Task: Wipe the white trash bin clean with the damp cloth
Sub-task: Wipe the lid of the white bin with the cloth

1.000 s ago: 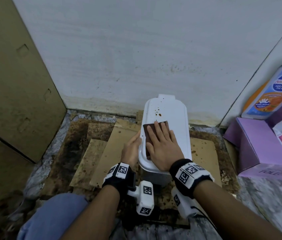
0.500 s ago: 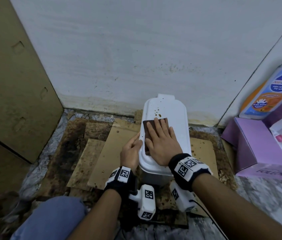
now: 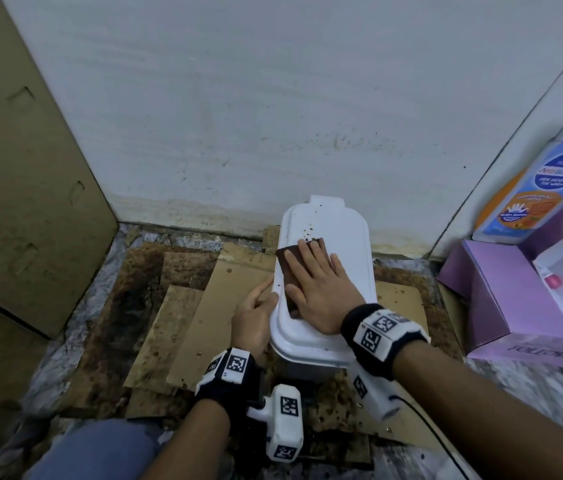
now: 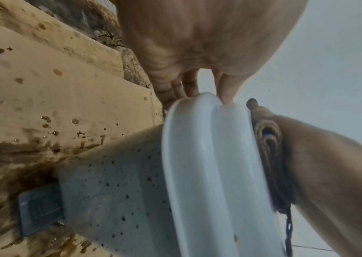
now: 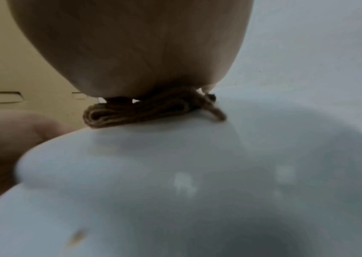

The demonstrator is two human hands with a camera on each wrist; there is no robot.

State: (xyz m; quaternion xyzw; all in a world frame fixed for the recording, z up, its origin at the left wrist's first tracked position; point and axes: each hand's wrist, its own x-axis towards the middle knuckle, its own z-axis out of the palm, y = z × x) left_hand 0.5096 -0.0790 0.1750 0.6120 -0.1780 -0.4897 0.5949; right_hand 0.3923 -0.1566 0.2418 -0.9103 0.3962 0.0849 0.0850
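Note:
The white trash bin (image 3: 349,237) stands on stained cardboard against the wall, its lid dotted with brown drops near the far end. A folded brown cloth (image 3: 288,268) lies on the lid's left half. My right hand (image 3: 318,282) presses flat on the cloth with straight fingers. My left hand (image 3: 256,310) grips the lid's left rim, thumb on top. In the left wrist view the left hand (image 4: 206,87) pinches the lid edge (image 4: 208,156), and the bin's side (image 4: 114,191) is speckled. The right wrist view shows the cloth (image 5: 145,109) under my palm on the lid (image 5: 197,173).
Wet, brown-stained cardboard sheets (image 3: 204,306) cover the floor around the bin. A tall cardboard panel (image 3: 24,202) stands at the left. A purple box (image 3: 508,299) and a bottle (image 3: 529,192) sit at the right. The wall (image 3: 273,98) is just behind the bin.
My right hand has slid the cloth farther along the lid towards the brown drops. The left hand keeps its hold on the lid's rim.

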